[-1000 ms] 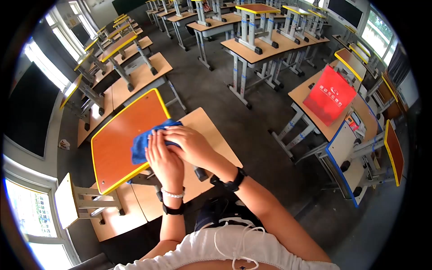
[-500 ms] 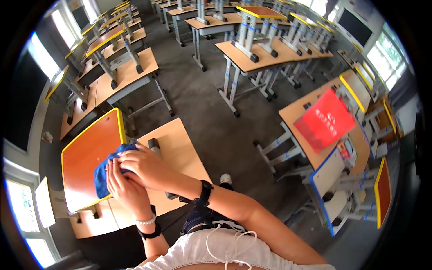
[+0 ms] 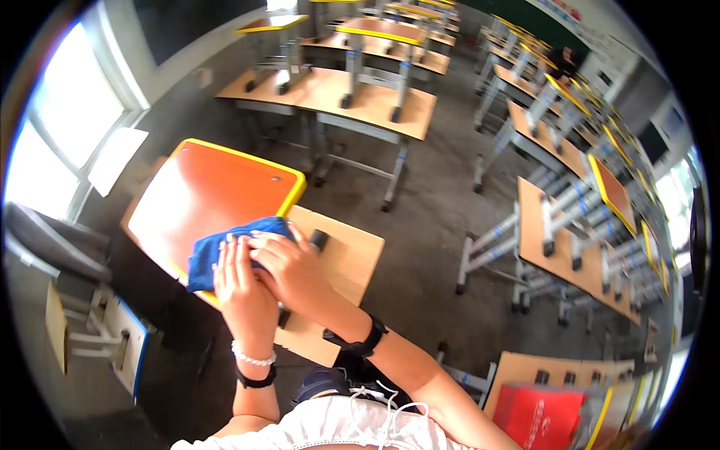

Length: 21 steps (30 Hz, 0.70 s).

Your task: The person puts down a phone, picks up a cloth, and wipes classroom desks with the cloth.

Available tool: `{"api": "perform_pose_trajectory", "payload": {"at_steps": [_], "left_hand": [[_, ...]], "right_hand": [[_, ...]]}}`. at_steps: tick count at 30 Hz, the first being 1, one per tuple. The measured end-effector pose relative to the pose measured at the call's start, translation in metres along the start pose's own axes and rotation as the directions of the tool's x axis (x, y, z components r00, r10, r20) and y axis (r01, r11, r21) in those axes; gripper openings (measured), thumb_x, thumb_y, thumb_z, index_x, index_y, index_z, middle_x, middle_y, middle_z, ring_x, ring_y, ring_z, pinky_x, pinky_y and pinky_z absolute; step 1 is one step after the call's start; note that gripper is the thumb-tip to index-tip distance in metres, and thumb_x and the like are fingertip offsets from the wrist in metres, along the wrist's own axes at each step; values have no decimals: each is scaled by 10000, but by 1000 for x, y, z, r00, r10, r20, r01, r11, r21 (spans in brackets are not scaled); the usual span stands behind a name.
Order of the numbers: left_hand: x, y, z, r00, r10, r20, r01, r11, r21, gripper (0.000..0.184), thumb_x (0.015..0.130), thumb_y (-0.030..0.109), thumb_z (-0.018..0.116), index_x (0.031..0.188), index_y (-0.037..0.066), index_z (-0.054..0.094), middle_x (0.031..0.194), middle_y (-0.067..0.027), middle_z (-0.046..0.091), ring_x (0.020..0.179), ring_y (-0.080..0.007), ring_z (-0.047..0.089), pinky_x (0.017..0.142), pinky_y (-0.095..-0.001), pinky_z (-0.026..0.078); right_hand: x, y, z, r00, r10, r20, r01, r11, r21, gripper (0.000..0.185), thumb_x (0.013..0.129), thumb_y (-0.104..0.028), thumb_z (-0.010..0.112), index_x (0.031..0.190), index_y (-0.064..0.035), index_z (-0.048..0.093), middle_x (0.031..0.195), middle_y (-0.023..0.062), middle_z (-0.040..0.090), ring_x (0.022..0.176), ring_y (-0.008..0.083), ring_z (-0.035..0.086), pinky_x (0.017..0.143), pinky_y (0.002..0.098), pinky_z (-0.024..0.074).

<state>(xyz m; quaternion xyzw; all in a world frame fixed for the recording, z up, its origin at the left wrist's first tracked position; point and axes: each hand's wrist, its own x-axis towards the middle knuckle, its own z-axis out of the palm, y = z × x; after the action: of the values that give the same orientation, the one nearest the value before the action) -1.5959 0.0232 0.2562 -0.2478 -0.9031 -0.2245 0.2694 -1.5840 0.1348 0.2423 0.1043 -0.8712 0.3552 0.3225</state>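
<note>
Both hands press a blue cloth (image 3: pixel 206 262) onto the near edge of an orange stool seat with yellow rim (image 3: pixel 217 184). My left hand (image 3: pixel 244 289) lies on the cloth with its fingers stretched out and close together. My right hand (image 3: pixel 289 266) overlaps it from the right, fingers extended over the cloth, its thumb pointing up. The stool rests upside down on a light wooden desk (image 3: pixel 345 255), whose bare right part shows beside the hands. Part of the cloth is hidden under the fingers.
Rows of desks (image 3: pixel 367 101) with stools on top stand ahead and to the right. A red bag (image 3: pixel 536 416) lies on a desk at the lower right. A blue-rimmed stool (image 3: pixel 131 345) is at the lower left. A person (image 3: pixel 562 61) is far back.
The view has turned to the left, so the red bag now sits at the lower right. Both hands stay on the cloth at the seat's near edge.
</note>
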Motion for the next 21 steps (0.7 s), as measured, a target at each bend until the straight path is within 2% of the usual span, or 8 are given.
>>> {"api": "perform_pose_trajectory", "payload": {"at_steps": [2, 5, 7, 12, 13, 18, 21], "left_hand": [[-1, 4, 2, 999, -19, -44, 20, 1000, 23, 425, 820, 7, 519, 1242, -20, 555, 1284, -210, 566, 1230, -353, 517, 1060, -459, 368], [-2, 14, 4, 990, -53, -134, 59, 998, 39, 390, 835, -1, 489, 1214, -11, 581, 1262, -200, 587, 1199, -364, 539, 1022, -440, 411], [-7, 23, 10, 977, -103, -184, 119, 990, 80, 381, 841, 3, 490, 1210, -4, 586, 1269, -188, 587, 1188, -352, 543, 1021, -427, 409], [-10, 34, 31, 938, -169, -302, 226, 960, 166, 354, 863, 42, 488, 1199, 13, 593, 1275, -172, 590, 1191, -325, 541, 1037, -417, 385], [-10, 36, 34, 927, -210, -312, 267, 952, 152, 353, 870, 61, 480, 1198, 11, 600, 1268, -169, 595, 1207, -324, 530, 1059, -425, 359], [-12, 43, 40, 899, -246, -363, 321, 933, 162, 354, 869, 71, 500, 1204, 29, 604, 1268, -163, 595, 1204, -316, 527, 1054, -409, 362], [-13, 45, 41, 912, -241, -330, 327, 915, 236, 357, 871, 74, 504, 1214, 25, 588, 1258, -165, 591, 1197, -326, 526, 1052, -419, 364]], "right_hand": [[-1, 5, 2, 1000, -27, 5, 27, 1000, 14, 286, 842, -169, 631, 1112, -76, 626, 1166, 55, 632, 1177, 216, 553, 1089, 532, 288], [2, 13, 2, 995, -103, -8, 103, 995, 2, 264, 867, -189, 588, 1100, -71, 627, 1130, 70, 644, 1159, 219, 558, 1075, 490, 317], [5, 19, -4, 990, -136, 23, 133, 984, 120, 239, 861, -176, 596, 1066, -62, 642, 1106, 84, 651, 1111, 239, 571, 1058, 494, 325], [15, 38, -14, 956, -272, 106, 255, 955, 148, 245, 864, -183, 587, 1056, -46, 653, 1091, 80, 659, 1086, 241, 576, 1032, 480, 355], [17, 42, -11, 949, -299, 103, 281, 946, 160, 252, 857, -182, 594, 1059, -44, 651, 1090, 81, 658, 1083, 245, 577, 1025, 478, 360], [18, 50, -5, 932, -348, 105, 326, 927, 184, 270, 870, -200, 570, 1074, -40, 644, 1113, 92, 657, 1110, 248, 572, 1020, 470, 367], [11, 54, 0, 911, -360, 200, 337, 931, 140, 271, 884, -196, 553, 1093, -47, 638, 1135, 101, 649, 1116, 253, 567, 1028, 469, 358]]}}
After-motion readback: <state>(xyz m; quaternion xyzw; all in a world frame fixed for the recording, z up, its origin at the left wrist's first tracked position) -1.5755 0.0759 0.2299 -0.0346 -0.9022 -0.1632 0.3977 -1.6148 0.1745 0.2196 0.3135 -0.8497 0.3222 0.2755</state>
